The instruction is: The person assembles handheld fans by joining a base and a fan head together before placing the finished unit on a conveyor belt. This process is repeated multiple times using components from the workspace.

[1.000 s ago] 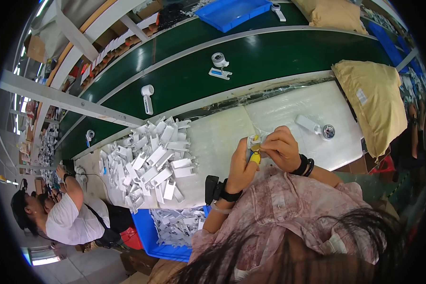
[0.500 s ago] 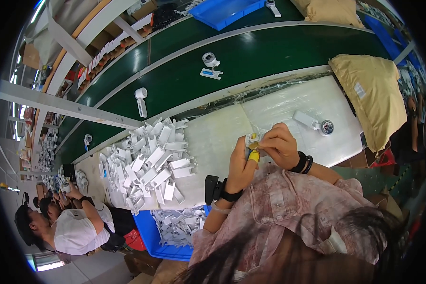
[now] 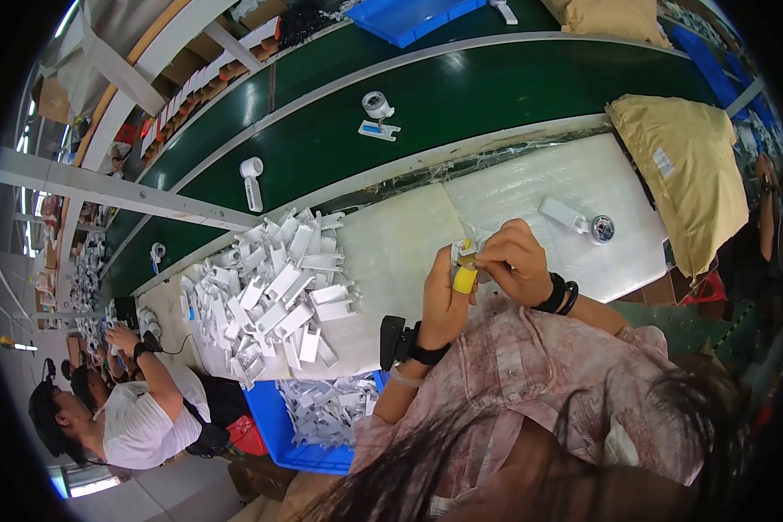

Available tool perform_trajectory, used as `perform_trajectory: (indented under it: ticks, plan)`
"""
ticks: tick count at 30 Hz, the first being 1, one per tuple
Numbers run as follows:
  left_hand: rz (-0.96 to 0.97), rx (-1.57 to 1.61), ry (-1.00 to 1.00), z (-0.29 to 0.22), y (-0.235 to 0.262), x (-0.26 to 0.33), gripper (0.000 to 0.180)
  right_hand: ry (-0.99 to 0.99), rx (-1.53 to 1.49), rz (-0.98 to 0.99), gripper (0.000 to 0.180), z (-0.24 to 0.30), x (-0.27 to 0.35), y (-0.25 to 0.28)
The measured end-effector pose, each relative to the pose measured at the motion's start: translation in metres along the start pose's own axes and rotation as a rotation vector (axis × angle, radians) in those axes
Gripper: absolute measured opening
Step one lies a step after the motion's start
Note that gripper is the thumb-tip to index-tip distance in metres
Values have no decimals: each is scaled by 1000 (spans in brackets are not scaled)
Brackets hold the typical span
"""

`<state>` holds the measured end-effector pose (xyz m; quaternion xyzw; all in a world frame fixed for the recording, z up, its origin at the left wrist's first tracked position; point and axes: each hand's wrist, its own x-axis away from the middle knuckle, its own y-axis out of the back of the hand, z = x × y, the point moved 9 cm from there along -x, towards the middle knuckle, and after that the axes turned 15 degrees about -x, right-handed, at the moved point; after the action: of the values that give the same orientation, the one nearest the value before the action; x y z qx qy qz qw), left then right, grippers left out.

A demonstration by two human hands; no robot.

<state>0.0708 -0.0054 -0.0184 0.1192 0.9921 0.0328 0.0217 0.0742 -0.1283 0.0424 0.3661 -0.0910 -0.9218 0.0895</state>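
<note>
We look down at our left hand (image 3: pixel 445 300), curled closed around a small yellow-and-white part (image 3: pixel 465 279) at the pale worktop (image 3: pixel 398 252); our right hand (image 3: pixel 517 264) meets it, fingertips drawn together at the part, though we cannot tell whether they grip it. Leftward lies a heap of white casings (image 3: pixel 280 285); rightward, a white piece with a round end (image 3: pixel 565 215)

Workshop interior, wide view. A green conveyor belt (image 3: pixel 487 96) arcs across twelve o'clock, bordering a pale, plastic-covered desk (image 3: pixel 400 226) at centre. A whitish beam (image 3: pixel 122 193) enters between nine and ten. Tube lights (image 3: pixel 67 26) shine at ten; a bright panel (image 3: pixel 94 485), possibly a window, at eight. Green floor (image 3: pixel 670 331) shows between three and four.
</note>
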Motion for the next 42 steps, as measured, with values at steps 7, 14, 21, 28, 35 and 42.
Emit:
perform_trajectory:
  ticks: [7,14,21,28,35,42]
  plan:
    - [-46,-106,-2,-5,1,2,21,-10,7,3,22,1,2,0]
    - [-141,-223,-38,-4,5,1,19,-4,10,2,21,-1,1,-4]
    - [-185,-83,27,12,29,-11,22,-82,5,193,15,-24,-23,-27]
    - [-227,67,155,39,64,-8,23,-463,-280,577,39,-120,-60,-68]
    - [-358,147,226,68,99,2,25,-463,133,473,45,-286,-119,-127]
    - [-457,401,361,120,116,1,29,-387,774,361,46,-359,-155,-185]
